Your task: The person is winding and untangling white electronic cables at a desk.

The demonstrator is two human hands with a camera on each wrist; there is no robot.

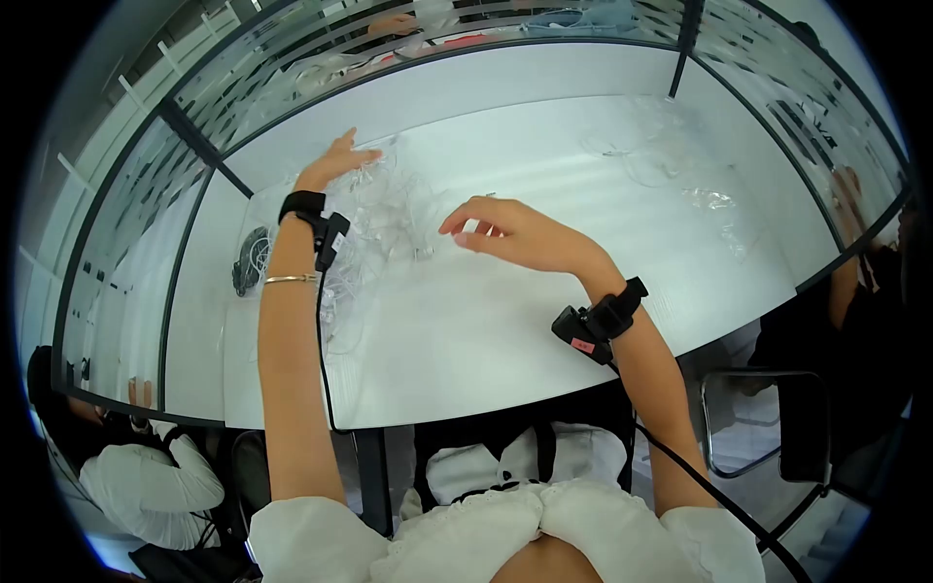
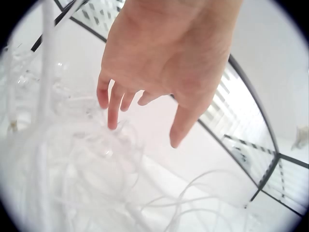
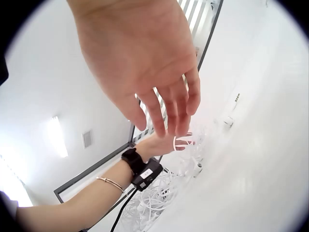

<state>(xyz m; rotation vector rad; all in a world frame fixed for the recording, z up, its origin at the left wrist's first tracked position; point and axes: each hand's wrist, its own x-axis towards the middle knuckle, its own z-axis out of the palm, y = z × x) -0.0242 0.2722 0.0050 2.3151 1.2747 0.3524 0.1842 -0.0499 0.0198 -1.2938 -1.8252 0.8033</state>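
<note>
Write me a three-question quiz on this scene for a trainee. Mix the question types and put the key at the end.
1. Multiple choice. On which side is the thin bracelet worn?
A) right
B) left
C) both

2. True or false. The right hand holds nothing.

3. Fill in the missing word. In the head view, the left hand is stretched out near the tangle of white cords on the ____ side of the table.

Key:
1. B
2. True
3. left
</note>
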